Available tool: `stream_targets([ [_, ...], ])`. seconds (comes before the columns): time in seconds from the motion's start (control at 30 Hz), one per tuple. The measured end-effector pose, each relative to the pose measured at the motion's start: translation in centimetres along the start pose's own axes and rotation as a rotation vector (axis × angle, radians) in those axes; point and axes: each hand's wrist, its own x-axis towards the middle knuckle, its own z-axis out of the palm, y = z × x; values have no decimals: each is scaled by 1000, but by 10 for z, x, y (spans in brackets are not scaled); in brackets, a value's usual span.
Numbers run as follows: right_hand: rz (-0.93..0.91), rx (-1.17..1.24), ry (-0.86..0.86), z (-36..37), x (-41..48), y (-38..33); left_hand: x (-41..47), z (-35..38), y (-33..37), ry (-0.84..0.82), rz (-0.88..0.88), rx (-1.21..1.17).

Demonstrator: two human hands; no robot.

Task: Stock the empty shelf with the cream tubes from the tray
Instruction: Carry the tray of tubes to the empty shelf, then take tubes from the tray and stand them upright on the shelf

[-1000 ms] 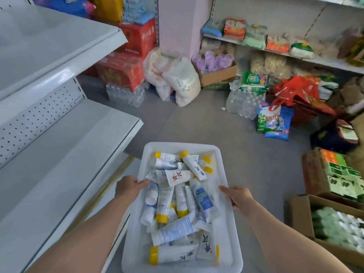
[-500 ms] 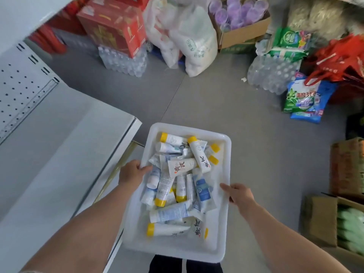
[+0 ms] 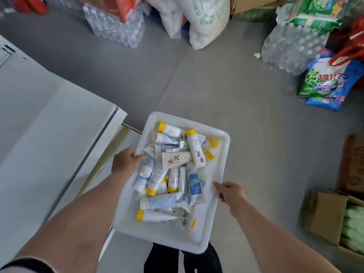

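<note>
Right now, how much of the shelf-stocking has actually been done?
Nothing is stocked yet. The white shelf on the left shows no tubes on the part in view, and the cream tubes all lie piled in the white tray. In hand: the left hand and right hand grip the tray's two long sides, holding it above the floor. Left: every tube has to go onto the shelf.

tray [image 3: 220, 146] has dropped lower beside the shelf [image 3: 59, 134].
</note>
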Motion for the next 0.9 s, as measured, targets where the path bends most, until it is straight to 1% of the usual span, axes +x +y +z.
stream_targets([
  [0.17,19,-55,0,7,15,0,10,16,-8,-17,-42,-16],
  [0.27,18,-70,-8,6,19,-4,17,17,-9,-25,-30,-17],
  [0.43,76,-72,-21,9,16,-7,29,12,-1,-42,-20,-14],
  [0.67,105,-50,50,21,7,-9,32,13,3,-24,-49,-23],
  [0.73,92,-147,117,25,-2,-17,29,15,3,-18,-68,-44],
  [0.77,50,-249,178,28,-9,-24,27,17,3,-16,-81,-65],
  [0.8,-39,-358,259,32,-16,-32,24,18,3,-11,-98,-96],
  [0.83,-179,-425,326,37,-21,-41,20,20,3,3,-109,-126],
  [0.87,-341,-449,343,43,-25,-48,15,22,3,35,-103,-145],
  [0.9,-479,-451,297,50,-29,-58,11,25,2,79,-83,-156],
])
